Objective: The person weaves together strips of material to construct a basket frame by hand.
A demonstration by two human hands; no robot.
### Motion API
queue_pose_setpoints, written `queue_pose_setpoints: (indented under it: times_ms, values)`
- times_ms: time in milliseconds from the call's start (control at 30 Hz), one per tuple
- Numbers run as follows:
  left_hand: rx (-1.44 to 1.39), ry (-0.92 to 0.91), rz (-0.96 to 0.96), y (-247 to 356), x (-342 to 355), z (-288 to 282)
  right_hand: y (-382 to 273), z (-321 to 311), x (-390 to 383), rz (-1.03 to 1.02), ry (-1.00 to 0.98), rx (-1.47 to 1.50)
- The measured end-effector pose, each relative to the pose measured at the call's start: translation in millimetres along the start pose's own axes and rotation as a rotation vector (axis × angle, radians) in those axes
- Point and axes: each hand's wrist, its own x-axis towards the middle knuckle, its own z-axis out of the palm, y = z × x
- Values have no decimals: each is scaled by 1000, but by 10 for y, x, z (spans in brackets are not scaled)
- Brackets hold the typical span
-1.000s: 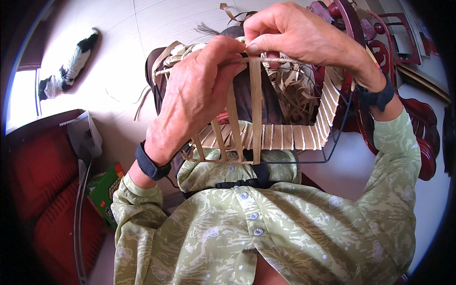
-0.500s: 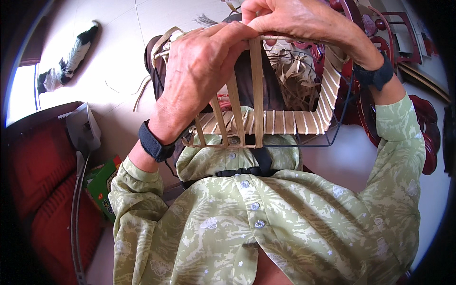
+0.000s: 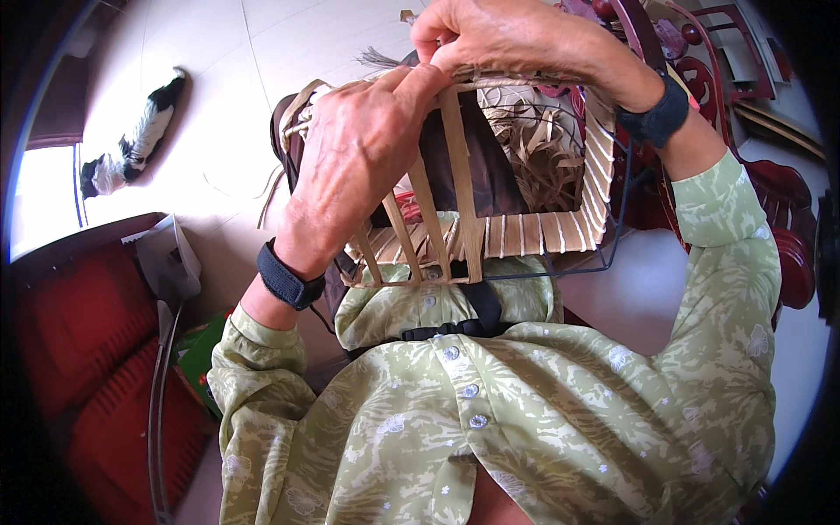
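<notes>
Over my lap is a basket frame of dark wire, partly wrapped in flat tan strips bound with white cord. Several bare tan strips run across its open left part. My left hand is closed on the far rim, its fingertips hidden behind the top of a strip. Just beyond it, my right hand pinches with thumb and fingers together at the same rim. A short tan strip end pokes out past the right fingers; what lies inside the pinch is hidden.
Curled loose strips lie beyond the frame. To the left are a red slatted seat, a green box and, farther off, a black-and-white animal on the pale floor. Dark red carved furniture stands at the right.
My right hand has shifted left and slightly down along the rim, toward the left hand. The frame has tilted a little, and the strip end now shows beside the right fingers.
</notes>
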Motion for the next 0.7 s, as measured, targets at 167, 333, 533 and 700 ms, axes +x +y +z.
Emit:
queue_pose_setpoints:
  times_ms: [167,333,533,700]
  values:
    - [8,-2,-1,24,23,7,-69,-45,-36,52,-20,-111]
    - [-205,-41,-189,63,42,-64,-73,212,-123,-261,627,-549]
    - [-442,-167,-326,56,163,-178,-991,752,-994,405,668,317]
    - [-440,-382,-408,7,305,-288,-890,1049,-1014,635,513,451]
